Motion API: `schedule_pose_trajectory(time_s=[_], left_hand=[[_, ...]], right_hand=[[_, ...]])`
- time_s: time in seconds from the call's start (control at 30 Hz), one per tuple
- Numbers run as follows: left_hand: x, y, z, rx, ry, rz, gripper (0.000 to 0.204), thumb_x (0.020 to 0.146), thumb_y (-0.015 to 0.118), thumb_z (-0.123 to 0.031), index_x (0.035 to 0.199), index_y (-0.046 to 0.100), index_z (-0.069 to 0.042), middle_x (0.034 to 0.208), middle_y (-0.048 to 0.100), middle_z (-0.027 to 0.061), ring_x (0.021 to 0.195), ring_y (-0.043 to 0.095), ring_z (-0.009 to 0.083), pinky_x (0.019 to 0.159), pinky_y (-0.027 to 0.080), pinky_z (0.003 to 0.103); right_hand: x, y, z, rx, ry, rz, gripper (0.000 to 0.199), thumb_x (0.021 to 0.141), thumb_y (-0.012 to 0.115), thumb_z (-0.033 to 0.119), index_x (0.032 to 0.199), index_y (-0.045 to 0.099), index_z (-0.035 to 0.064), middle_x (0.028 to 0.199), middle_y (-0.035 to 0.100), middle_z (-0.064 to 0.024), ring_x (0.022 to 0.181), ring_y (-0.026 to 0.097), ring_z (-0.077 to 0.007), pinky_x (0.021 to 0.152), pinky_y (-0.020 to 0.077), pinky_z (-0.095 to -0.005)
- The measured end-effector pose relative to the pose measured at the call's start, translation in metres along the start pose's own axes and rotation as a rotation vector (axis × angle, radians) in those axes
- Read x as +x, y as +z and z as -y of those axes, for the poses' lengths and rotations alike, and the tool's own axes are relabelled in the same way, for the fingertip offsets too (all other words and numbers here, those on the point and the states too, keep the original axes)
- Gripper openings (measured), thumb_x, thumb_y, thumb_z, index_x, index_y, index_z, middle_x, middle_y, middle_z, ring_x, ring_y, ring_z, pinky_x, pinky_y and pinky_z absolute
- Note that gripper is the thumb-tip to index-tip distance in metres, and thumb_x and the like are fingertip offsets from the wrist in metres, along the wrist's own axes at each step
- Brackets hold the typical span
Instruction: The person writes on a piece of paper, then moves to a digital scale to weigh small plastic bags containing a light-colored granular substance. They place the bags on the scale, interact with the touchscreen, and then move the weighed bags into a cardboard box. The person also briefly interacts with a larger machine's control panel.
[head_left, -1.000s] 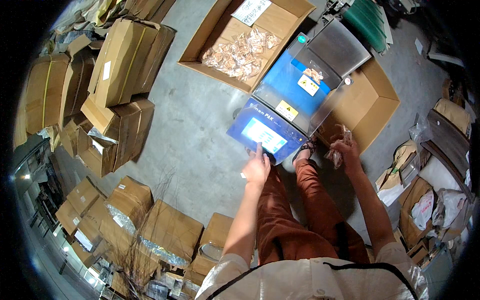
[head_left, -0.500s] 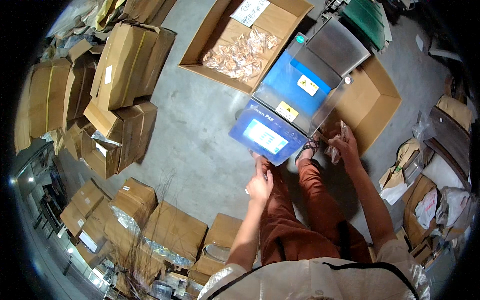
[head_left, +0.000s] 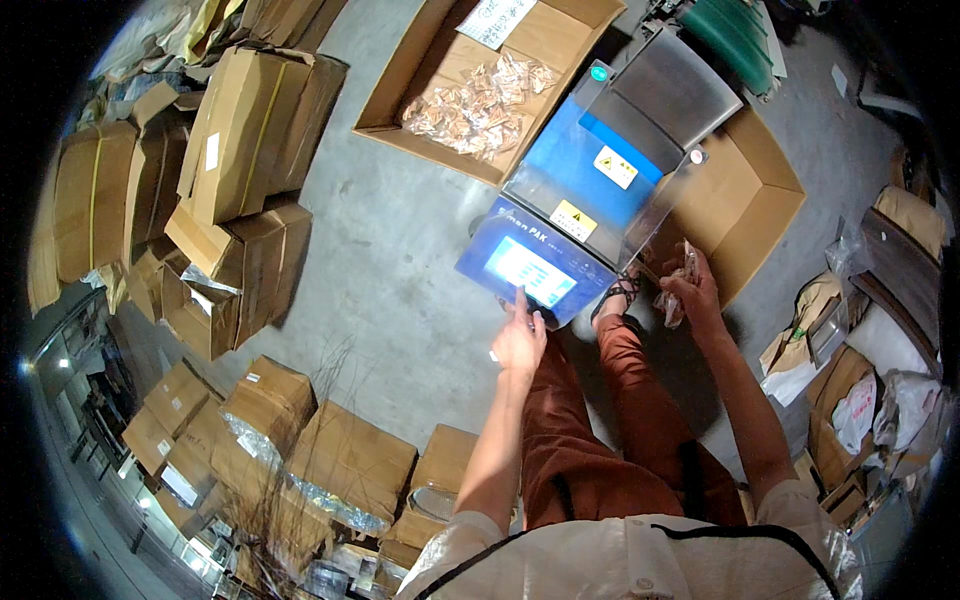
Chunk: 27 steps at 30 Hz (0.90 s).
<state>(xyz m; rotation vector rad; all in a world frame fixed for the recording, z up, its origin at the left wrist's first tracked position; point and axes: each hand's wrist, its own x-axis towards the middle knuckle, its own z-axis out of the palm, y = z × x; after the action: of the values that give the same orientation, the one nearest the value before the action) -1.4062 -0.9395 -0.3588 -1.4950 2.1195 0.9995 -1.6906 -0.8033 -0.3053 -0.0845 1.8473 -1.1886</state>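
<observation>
My left hand (head_left: 521, 340) points upward with its index finger stretched out. Its fingertip is at the lower edge of the lit touchscreen (head_left: 531, 272), on the slanted blue panel of a packing machine (head_left: 590, 165); nothing shows in that hand. My right hand (head_left: 697, 296) is closed around a crinkled clear plastic bag (head_left: 675, 302) to the right of the panel, its contents hard to make out. Beyond the machine's left side, an open cardboard box (head_left: 385, 132) holds many small clear bags with brownish pieces (head_left: 480, 110).
Another open carton (head_left: 770, 205) stands against the machine's right side, near my right hand. Brown cartons (head_left: 235, 135) are stacked at the left, and more (head_left: 350, 460) sit at the lower left. A green conveyor belt (head_left: 735, 45) lies behind; bags and scraps (head_left: 855, 415) pile up at right.
My left hand has moved up from below the panel, bringing its index finger to the screen. My right hand keeps hold of the plastic bag in nearly the same place.
</observation>
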Motion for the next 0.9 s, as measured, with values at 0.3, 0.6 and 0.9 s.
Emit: schedule_pose_trajectory(time_s=[0.3,0.6,0.9], left_hand=[[-0.002,-0.014,0.003,0.004,0.051,-0.047,0.061,0.094,0.054,-0.029,0.152,0.036,-0.019,0.104,0.071,0.0122,0.079,0.069,0.0366,0.068,0.054,0.049],[-0.068,-0.005,0.006,0.066,-0.123,0.128,0.058,0.092,0.056,-0.032,0.146,0.042,-0.017,0.106,0.07,0.0171,0.084,0.069,0.0402,0.071,0.055,0.053],[-0.136,-0.008,0.003,0.109,-0.124,0.228,0.045,0.091,0.058,-0.035,0.132,0.054,-0.016,0.105,0.069,0.0162,0.078,0.069,0.0377,0.066,0.055,0.05]], right_hand=[[-0.002,0.011,0.006,0.01,-0.026,0.002,0.062,0.078,0.069,0.01,0.136,0.048,0.0069,0.102,0.059,-0.0057,0.09,0.059,-0.0152,0.078,0.0503,-0.0298],[0.005,0.019,0.034,0.145,0.141,0.073,0.06,0.077,0.068,0.016,0.132,0.047,0.0033,0.099,0.061,-0.0092,0.086,0.065,-0.0208,0.073,0.053,-0.0338],[0.044,-0.013,0.052,0.157,-0.119,0.105,0.059,0.065,0.052,-0.005,0.124,0.052,0.0003,0.1,0.063,-0.01,0.078,0.064,-0.0186,0.062,0.0506,-0.0236]])
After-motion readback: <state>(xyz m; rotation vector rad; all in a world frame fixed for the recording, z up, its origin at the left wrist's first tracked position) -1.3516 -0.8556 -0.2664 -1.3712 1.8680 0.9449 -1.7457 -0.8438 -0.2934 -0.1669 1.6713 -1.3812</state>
